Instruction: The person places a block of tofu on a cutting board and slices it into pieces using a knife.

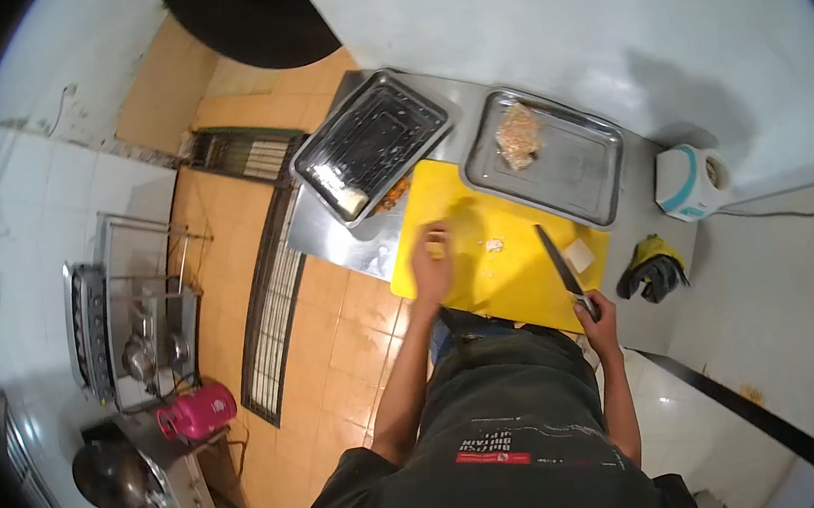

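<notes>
My right hand [597,315] grips the dark handle of a knife [559,263], its blade pointing away from me over the right side of a yellow cutting board [520,287]. A pale white block [579,255] lies on the board just right of the blade. Over the board's left edge, my left hand [432,261] has its fingers curled in toward the thumb; whatever may be between them is too small to make out. Small white crumbs [493,245] are scattered mid-board, between both hands.
A metal tray [432,117] at back left holds a pale piece [352,200]; orange bits [391,196] show beside it. Another tray [605,154] carries a bagged orange crumbly lump [518,135]. Rightward are a white-and-teal appliance [682,183] and a black-yellow cloth [655,270].
</notes>
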`<state>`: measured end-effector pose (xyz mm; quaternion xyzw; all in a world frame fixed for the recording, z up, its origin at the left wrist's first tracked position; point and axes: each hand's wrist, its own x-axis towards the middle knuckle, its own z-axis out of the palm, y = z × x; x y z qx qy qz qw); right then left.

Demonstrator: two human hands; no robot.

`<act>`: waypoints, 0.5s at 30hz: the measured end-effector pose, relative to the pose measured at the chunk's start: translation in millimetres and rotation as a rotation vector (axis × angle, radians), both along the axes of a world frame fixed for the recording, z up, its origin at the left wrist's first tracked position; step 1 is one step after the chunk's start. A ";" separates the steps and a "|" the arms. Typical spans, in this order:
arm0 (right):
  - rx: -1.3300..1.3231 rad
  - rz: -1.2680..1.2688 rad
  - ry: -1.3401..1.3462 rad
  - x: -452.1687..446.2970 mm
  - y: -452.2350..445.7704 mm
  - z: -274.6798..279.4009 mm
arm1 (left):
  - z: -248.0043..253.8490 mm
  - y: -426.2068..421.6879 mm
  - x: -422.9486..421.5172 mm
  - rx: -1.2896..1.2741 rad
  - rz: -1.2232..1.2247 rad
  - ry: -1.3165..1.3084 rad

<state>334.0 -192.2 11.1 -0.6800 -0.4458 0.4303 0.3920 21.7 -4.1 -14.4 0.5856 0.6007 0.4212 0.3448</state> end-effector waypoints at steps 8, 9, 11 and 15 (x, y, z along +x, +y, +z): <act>0.120 -0.241 0.077 40.9 -7.8 -25.6 | 47.7 -47.3 141.9 0.238 -0.914 0.429; 0.130 -0.267 0.092 48.0 -7.5 -27.9 | 52.1 -51.8 150.8 0.277 -0.920 0.479; 0.162 -0.285 0.133 49.7 -2.6 -4.3 | 50.6 -60.3 166.5 0.327 -0.939 0.522; 0.105 -0.286 0.118 60.8 -11.2 -14.9 | 44.0 -59.7 172.5 0.358 -0.879 0.567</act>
